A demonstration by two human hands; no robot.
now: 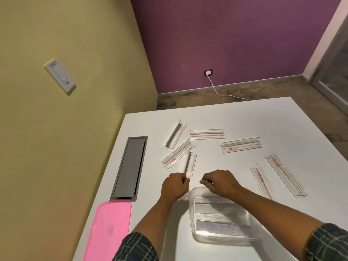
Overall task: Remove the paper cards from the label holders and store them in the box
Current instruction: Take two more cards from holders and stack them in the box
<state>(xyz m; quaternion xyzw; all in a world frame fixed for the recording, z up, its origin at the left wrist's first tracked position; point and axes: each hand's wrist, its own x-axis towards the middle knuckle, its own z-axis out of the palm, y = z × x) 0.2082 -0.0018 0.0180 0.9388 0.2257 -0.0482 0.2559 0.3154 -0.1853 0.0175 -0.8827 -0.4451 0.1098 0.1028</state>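
My left hand (175, 185) pinches the near end of a clear label holder (191, 163) with red print, which lies on the white table (235, 117). My right hand (220, 182) hovers just right of it, over the far rim of the clear plastic box (191, 213). Its fingers are curled together, and I cannot tell if they hold anything. Paper cards (222, 227) with handwriting lie flat inside the box. Several more clear label holders are scattered beyond: one at the far left (176, 135), one in the middle (207, 134), one at the right (286, 176).
A pink lid (107, 230) lies at the table's near left corner. A grey cable hatch (130, 166) is set into the table along its left edge. A yellow wall stands close on the left; the floor lies beyond the far edge.
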